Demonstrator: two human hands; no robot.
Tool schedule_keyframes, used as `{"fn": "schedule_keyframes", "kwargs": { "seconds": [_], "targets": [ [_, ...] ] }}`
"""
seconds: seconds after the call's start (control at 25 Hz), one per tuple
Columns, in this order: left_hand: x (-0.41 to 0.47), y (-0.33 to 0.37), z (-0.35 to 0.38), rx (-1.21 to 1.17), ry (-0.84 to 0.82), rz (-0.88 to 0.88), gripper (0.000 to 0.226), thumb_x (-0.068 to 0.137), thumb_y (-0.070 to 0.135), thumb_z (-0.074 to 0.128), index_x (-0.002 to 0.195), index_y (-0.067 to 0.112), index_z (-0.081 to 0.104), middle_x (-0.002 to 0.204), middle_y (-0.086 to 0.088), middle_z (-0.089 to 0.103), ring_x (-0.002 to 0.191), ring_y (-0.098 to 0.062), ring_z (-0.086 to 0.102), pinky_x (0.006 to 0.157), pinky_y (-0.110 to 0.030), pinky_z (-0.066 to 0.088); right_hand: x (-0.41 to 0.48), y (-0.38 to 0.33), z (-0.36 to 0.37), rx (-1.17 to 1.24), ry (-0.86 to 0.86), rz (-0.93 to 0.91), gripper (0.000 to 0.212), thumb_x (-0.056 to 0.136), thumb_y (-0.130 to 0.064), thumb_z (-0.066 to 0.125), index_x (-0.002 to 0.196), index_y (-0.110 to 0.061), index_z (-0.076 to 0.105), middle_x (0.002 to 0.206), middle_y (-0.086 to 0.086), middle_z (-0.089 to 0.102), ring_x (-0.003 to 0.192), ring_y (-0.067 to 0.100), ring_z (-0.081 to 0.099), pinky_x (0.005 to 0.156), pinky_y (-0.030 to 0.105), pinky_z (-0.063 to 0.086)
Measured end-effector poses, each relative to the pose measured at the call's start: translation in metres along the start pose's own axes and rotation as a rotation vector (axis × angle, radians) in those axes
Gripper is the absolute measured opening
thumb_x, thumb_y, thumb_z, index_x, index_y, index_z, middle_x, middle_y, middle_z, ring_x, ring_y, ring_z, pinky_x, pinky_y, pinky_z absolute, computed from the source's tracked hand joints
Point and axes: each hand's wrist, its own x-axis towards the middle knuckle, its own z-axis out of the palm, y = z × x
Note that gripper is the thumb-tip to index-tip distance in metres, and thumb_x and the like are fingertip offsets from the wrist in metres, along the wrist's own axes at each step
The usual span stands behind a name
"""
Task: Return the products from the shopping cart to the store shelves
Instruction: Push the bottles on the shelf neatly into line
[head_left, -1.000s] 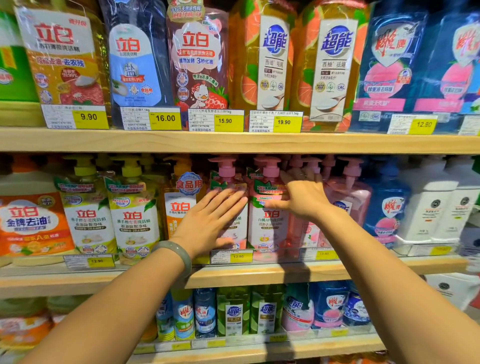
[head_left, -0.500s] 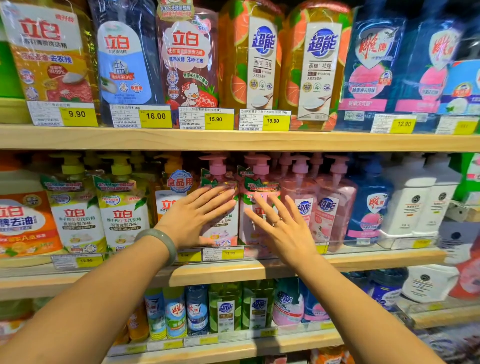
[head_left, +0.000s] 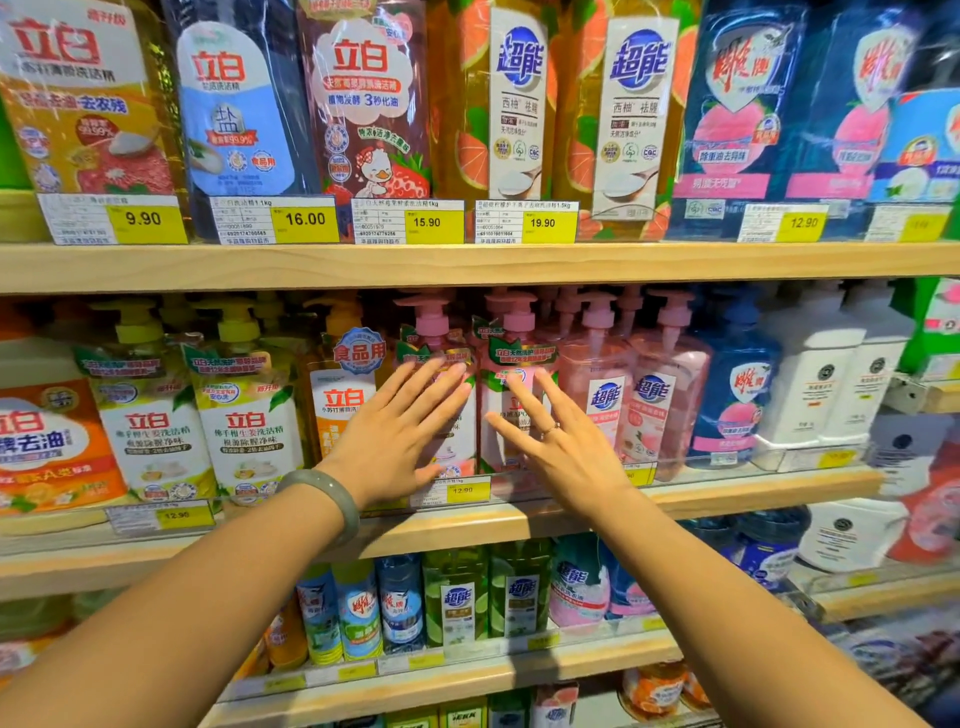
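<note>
Right hand (head_left: 563, 447) back on 立白 bottle (head_left: 511, 410)

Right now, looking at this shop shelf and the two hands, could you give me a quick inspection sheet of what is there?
Surface: wooden middle shelf, packed with pump bottles, yellow price tags along its edge.
Job's things: two pink pump bottles with green neck labels stand upright side by side, facing out.
Clutter: yellow-pump bottles to the left, paler pink bottles and white bottles to the right; large refill bottles on the top shelf.
Hands: left hand open, fingers spread flat over one pink bottle; right hand open over the other. Neither grips anything.
Cables: nothing seen.
Surroundings: lower shelves of smaller bottles; shopping cart not in view.
</note>
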Motion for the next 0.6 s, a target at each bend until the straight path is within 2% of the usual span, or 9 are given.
{"fn": "schedule_keyframes", "kwargs": {
  "seconds": [0.08, 0.2, 0.36, 0.44, 0.6],
  "targets": [
    [0.002, 0.013, -0.003, -0.039, 0.032, 0.016, 0.084, 0.083, 0.055, 0.047, 0.15, 0.013, 0.02, 0.157, -0.012, 0.02, 0.145, -0.03, 0.012, 0.116, -0.047, 0.013, -0.006, -0.005, -0.004, 0.067, -0.01, 0.07, 0.093, 0.063, -0.018, 0.08, 0.145, -0.025, 0.036, 0.155, 0.014, 0.031, 0.136, 0.036, 0.04, 0.107, 0.046, 0.041],
    [0.012, 0.034, -0.003, -0.025, 0.021, 0.12, 0.082, 0.083, 0.049, 0.05, 0.15, 0.01, 0.022, 0.157, -0.013, 0.018, 0.145, -0.029, 0.01, 0.116, -0.047, 0.011, -0.02, -0.01, -0.016, 0.197, -0.025, 0.29, 0.089, 0.061, -0.021, 0.082, 0.141, -0.021, 0.042, 0.153, 0.013, 0.036, 0.133, 0.033, 0.045, 0.106, 0.044, 0.042],
    [0.035, 0.059, -0.014, -0.096, -0.03, 0.121, 0.08, 0.082, 0.048, 0.055, 0.146, 0.007, 0.031, 0.154, -0.016, 0.026, 0.144, -0.03, 0.022, 0.117, -0.045, 0.007, -0.032, 0.005, -0.035, 0.398, -0.048, 0.766, 0.07, 0.084, -0.029, 0.065, 0.145, -0.02, 0.032, 0.159, 0.01, 0.016, 0.143, 0.031, 0.024, 0.112, 0.044, 0.031],
    [0.049, 0.067, -0.02, -0.11, -0.034, 0.127, 0.079, 0.085, 0.046, 0.051, 0.147, 0.005, 0.026, 0.156, -0.017, 0.02, 0.145, -0.032, 0.016, 0.119, -0.046, 0.0, -0.035, 0.021, -0.039, 0.525, -0.036, 0.969, 0.07, 0.088, -0.029, 0.062, 0.146, -0.014, 0.027, 0.159, 0.012, 0.013, 0.144, 0.033, 0.021, 0.112, 0.046, 0.03],
    [0.073, 0.081, -0.03, -0.199, 0.005, 0.136, 0.079, 0.088, 0.04, 0.048, 0.15, 0.007, 0.012, 0.159, -0.013, 0.007, 0.147, -0.031, 0.003, 0.116, -0.043, -0.008, -0.037, 0.06, -0.035, 0.571, -0.088, 1.107, 0.076, 0.087, -0.026, 0.065, 0.148, -0.009, 0.022, 0.16, 0.014, 0.006, 0.145, 0.035, 0.019, 0.114, 0.042, 0.025]
  ]
}}
